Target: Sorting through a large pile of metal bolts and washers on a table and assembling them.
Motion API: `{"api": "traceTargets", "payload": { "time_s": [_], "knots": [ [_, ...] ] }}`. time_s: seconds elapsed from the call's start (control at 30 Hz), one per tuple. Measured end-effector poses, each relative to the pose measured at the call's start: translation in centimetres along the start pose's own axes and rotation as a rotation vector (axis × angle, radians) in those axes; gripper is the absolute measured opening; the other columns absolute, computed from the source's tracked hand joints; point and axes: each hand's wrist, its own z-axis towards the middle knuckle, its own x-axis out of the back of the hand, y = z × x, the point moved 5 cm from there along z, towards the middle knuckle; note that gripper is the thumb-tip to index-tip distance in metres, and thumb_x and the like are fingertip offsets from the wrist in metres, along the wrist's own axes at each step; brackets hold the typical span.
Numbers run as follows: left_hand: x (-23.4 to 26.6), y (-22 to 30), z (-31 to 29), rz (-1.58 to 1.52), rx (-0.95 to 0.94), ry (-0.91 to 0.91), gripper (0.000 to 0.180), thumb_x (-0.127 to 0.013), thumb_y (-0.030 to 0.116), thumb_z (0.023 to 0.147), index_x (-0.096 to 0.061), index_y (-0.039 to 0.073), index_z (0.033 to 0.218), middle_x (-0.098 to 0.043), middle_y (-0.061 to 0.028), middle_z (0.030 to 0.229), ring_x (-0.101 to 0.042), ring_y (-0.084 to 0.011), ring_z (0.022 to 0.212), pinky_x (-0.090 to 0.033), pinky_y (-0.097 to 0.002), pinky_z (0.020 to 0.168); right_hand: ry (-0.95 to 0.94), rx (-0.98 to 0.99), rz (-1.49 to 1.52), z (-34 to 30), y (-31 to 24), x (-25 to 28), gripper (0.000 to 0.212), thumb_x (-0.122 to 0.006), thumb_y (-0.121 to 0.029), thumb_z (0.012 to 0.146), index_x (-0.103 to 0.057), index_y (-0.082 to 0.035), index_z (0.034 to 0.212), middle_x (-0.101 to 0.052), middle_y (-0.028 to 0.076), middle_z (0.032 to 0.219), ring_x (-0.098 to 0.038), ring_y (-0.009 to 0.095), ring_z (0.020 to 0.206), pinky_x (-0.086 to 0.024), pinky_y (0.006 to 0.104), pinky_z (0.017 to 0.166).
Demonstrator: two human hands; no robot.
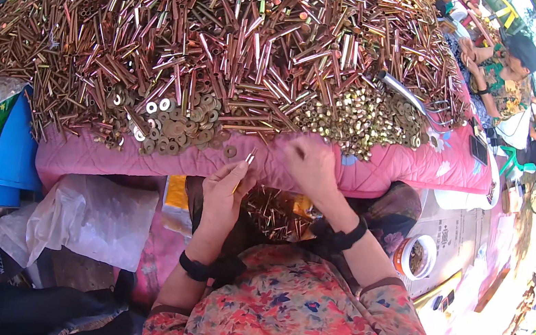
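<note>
Metal tubes (pixel 231 44), washers (pixel 185 126), golden nuts (pixel 346 120) on pink quilt (pixel 99 157)

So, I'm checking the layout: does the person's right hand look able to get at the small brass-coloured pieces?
Probably yes: the right hand, though blurred, is close to the small brass-coloured pieces, which lie uncovered, and nothing visible blocks the way.

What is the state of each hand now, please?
Left hand: closed, holding a slim metal piece.
Right hand: blurred; cannot tell if open, closed or holding something.
</note>
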Motion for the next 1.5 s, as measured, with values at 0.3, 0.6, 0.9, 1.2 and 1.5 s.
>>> {"api": "traceTargets", "payload": {
  "time_s": [0.3,0.6,0.9,1.2,1.5],
  "knots": [
    [1.1,0.4,0.8,0.059,0.054,-0.024,0.016,-0.065,0.013,0.083,-0.064,-0.001,0.092,-0.063,-0.0063,0.072,-0.052,-0.0062,0.051,-0.036,-0.0166,0.043,0.132,0.107,-0.467,2.7,1.7,-0.1,0.011,-0.058,-0.014,0.076,-0.053,-0.004,0.076,-0.055,0.014,0.075,-0.058,0.035,0.069,-0.047,0.0444,0.058],
    [1.2,1.5,0.1,0.155,0.071,-0.041,0.015,-0.067,0.011,0.081,-0.065,-0.002,0.087,-0.059,-0.0041,0.063,-0.041,-0.0035,0.044,-0.024,-0.0162,0.039,0.154,0.045,-0.204,0.9,1.1,1.6,0.012,-0.057,-0.011,0.078,-0.051,-0.004,0.085,-0.058,0.014,0.082,-0.057,0.034,0.074,-0.045,0.0442,0.067],
    [1.0,1.5,-0.2,0.143,0.104,-0.077,0.017,-0.069,0.012,0.079,-0.065,-0.003,0.088,-0.059,-0.0035,0.063,-0.042,-0.0024,0.044,-0.024,-0.0153,0.039,0.178,0.176,-0.269,-0.9,-0.5,1.2,0.014,-0.057,-0.005,0.081,-0.053,-0.003,0.094,-0.058,0.013,0.084,-0.059,0.026,0.076,-0.045,0.0333,0.067],
    [1.2,2.7,-0.9,0.17,0.095,-0.109,0.01,-0.064,0.007,0.08,-0.063,-0.002,0.086,-0.059,-0.0066,0.062,-0.044,-0.0047,0.042,-0.027,-0.0162,0.038,-0.23,-0.117,0.799,-2.5,-4.4,0.1,0.02,-0.056,0.002,0.086,-0.058,0.002,0.106,-0.059,0.004,0.094,-0.056,0.01,0.088,-0.046,0.0238,0.075],
    [2.0,3.3,-1.0,0.104,0.184,-0.139,0.01,-0.064,0.006,0.079,-0.061,-0.002,0.083,-0.058,-0.01,0.06,-0.04,-0.0061,0.039,-0.028,-0.0167,0.037,-0.329,-0.078,0.844,-2.9,-6.4,-0.4,0.018,-0.053,0.001,0.088,-0.057,0.002,0.105,-0.056,0.004,0.096,-0.056,0.009,0.089,-0.046,0.022,0.077]
  ]
}}
